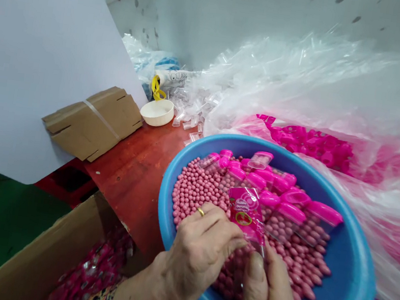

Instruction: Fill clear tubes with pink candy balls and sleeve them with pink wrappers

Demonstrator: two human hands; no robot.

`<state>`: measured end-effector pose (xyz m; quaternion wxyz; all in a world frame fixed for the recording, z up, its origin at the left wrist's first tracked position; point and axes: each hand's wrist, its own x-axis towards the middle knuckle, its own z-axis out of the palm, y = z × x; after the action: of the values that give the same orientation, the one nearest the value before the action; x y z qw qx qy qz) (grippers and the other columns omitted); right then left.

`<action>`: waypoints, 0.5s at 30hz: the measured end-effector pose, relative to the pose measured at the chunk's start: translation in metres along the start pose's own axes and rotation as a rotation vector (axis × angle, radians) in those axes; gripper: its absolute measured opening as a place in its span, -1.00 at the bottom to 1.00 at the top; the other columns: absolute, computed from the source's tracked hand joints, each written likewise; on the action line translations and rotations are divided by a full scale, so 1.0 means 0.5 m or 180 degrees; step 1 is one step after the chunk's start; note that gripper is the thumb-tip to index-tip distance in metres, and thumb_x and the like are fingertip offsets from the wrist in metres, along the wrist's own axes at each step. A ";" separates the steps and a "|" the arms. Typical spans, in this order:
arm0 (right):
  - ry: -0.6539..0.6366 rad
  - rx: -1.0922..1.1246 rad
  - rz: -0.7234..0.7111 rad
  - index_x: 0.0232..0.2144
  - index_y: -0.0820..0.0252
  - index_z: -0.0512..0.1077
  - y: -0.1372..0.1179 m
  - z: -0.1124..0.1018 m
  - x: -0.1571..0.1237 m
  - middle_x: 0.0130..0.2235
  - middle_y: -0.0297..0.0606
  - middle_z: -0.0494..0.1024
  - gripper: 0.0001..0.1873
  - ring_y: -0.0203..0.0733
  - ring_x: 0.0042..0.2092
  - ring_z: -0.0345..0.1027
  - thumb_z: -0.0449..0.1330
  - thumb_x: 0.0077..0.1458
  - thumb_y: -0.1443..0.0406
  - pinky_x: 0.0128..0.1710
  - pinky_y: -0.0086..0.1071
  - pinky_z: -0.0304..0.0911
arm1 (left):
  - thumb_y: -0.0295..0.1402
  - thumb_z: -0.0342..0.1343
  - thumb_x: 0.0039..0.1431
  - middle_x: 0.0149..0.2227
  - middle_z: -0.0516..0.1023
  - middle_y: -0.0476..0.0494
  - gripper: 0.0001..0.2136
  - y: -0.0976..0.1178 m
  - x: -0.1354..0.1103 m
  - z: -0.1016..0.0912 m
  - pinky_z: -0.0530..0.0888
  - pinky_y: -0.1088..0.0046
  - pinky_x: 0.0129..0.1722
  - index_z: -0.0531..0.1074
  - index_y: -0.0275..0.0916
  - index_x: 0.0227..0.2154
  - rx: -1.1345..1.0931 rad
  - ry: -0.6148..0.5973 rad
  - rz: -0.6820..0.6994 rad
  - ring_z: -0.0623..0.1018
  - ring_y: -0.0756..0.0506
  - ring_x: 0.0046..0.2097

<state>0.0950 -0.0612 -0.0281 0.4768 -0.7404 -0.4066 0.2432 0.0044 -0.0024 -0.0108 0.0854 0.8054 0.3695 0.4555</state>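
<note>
Both my hands meet over the near rim of a blue basin [347, 290] holding many pink candy beads [198, 189] and several small clear tubes with pink caps [291, 215]. My left hand [196, 254], with a gold ring, pinches a small pink printed packet [246, 216] from the left. My right hand [272, 299] pinches the same packet's lower edge, thumb and fingers pressed together. The packet sticks up between the fingertips above the beads.
An open cardboard box [59, 249] with pink filled packets stands at lower left, below the red table [133, 170]. A folded cardboard piece [92, 122], white bowl [157, 112], loose clear tubes [194, 112] and plastic bags of pink caps [308, 143] lie behind. A grey board [32, 47] leans at left.
</note>
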 end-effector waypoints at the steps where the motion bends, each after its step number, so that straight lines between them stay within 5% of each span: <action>1: -0.0051 -0.0062 -0.0043 -0.04 0.45 0.43 0.003 0.000 0.001 -0.15 0.02 0.60 -0.25 -0.01 -0.23 0.51 -0.12 0.19 -0.12 -0.27 -0.32 0.31 | -0.49 -0.02 0.27 -0.49 0.51 -0.11 -0.82 -0.003 0.000 0.000 0.52 0.41 -0.37 0.43 -0.34 -0.42 0.0192 -0.0088 0.0163 0.48 -0.06 -0.37; 7: -0.0328 -0.0206 -0.0580 -0.07 0.43 0.44 0.048 -0.005 0.018 -0.18 0.00 0.62 -0.38 -0.09 -0.32 0.56 -0.07 0.23 -0.02 -0.39 -0.41 0.37 | -0.66 -0.12 0.17 -0.54 0.35 -0.05 -0.77 -0.018 0.021 -0.019 0.43 0.37 -0.34 0.34 -0.33 -0.50 0.1222 -0.0995 0.1386 0.35 -0.07 -0.43; 15: -0.0236 -0.0581 -0.1322 -0.12 0.43 0.44 0.058 -0.010 0.030 -0.17 0.05 0.62 -0.49 -0.10 -0.31 0.58 -0.10 0.29 0.10 -0.41 -0.46 0.41 | -0.68 -0.09 0.11 -0.50 0.31 -0.05 -0.80 -0.017 0.024 -0.023 0.39 0.38 -0.28 0.32 -0.31 -0.49 0.1630 -0.1094 0.1380 0.30 -0.07 -0.41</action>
<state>0.1174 -0.0574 -0.0517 0.4323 -0.6715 -0.5878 0.1291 -0.0053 0.0094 -0.0004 -0.1563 0.9249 0.2727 0.2141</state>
